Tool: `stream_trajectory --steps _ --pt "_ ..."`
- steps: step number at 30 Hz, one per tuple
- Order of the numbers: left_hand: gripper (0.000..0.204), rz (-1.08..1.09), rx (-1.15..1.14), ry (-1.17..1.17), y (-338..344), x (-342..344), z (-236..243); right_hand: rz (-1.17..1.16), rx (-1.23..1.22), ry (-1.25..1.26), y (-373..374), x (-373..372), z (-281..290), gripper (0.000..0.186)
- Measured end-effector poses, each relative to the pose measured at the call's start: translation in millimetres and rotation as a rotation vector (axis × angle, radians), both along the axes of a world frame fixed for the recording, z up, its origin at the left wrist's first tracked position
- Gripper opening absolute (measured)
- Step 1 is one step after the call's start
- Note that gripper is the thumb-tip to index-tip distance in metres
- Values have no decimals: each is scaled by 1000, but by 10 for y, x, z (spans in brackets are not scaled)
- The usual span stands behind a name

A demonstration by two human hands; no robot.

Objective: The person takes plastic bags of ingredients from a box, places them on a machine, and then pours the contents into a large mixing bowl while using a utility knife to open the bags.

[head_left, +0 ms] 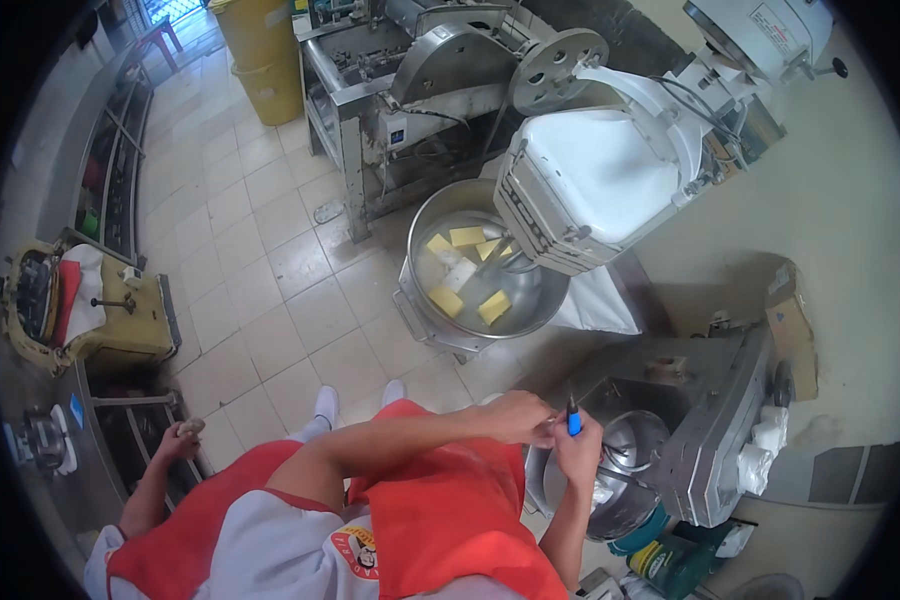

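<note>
My left hand (520, 416) reaches across my red apron (440, 500), its fingers closed and meeting my right hand. What its fingers pinch, if anything, is too small to make out. My right hand (578, 452) is closed round a slim blue tool with a dark tip (574, 418), which sticks up from the fist. Beyond my hands stands a large steel mixing bowl (440, 325). Several yellow blocks (466, 236), which look like butter, lie in it with a white lump (459, 274). A mixer hook (498, 252) reaches down into the bowl.
The white mixer head (600, 175) tilts over the bowl's right side. A second mixer with a steel bowl (635, 450) stands close at my right. A steel machine (440, 70) is ahead. A co-worker's hand (177, 440) holds a small pale lump at left, near a yellowish machine (135, 320).
</note>
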State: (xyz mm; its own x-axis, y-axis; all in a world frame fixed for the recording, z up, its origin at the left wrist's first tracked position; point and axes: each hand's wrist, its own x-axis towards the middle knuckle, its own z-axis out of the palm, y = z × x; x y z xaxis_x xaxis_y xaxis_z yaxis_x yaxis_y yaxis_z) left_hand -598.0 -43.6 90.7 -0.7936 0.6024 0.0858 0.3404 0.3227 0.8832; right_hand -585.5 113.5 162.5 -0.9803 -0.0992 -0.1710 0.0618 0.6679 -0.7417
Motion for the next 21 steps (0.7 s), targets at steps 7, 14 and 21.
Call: stream_trajectory --steps 7,14,21 --pt "26 217 12 -64 -180 50 -378 -192 -199 27 168 -75 -639 10" --pt "37 313 48 -90 -193 38 -388 -545 -570 -312 253 -56 -1275 18" --pt "38 428 281 -391 -61 -13 -68 -629 -960 -717 306 -97 -1879 36"
